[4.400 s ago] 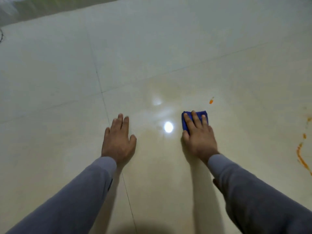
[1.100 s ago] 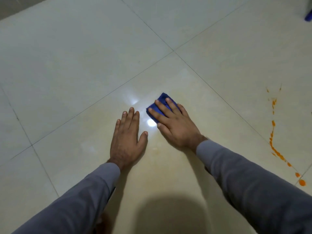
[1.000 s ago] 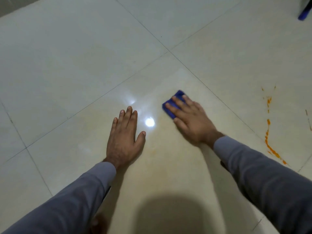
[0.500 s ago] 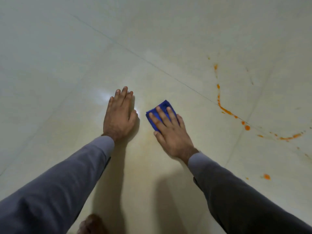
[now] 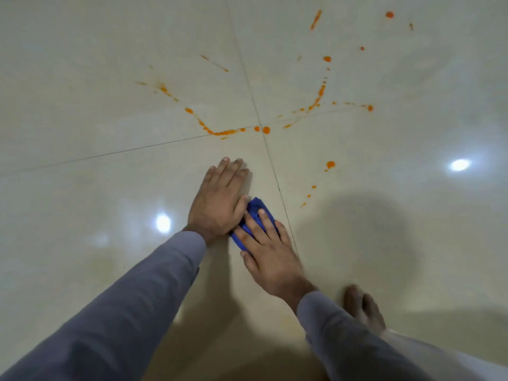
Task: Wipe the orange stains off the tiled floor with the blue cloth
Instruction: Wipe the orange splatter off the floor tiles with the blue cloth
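Mid-task, between patches, by the look of it: right hand (image 5: 270, 253) flat on the cloth (image 5: 254, 209), fingers straight and pressing it to the floor (image 5: 82, 119), nothing pinched. Left hand (image 5: 220, 200) flat just beside at 10 o'clock, fingers straight, thumb touching the cloth's edge, likely bracing. Stains (image 5: 225, 132) unwiped, well apart at 12 o'clock along the grout cross, more drops at 1 to 2 o'clock. Next: slide the cloth forward toward 12 under steady pressure, then sweep right.
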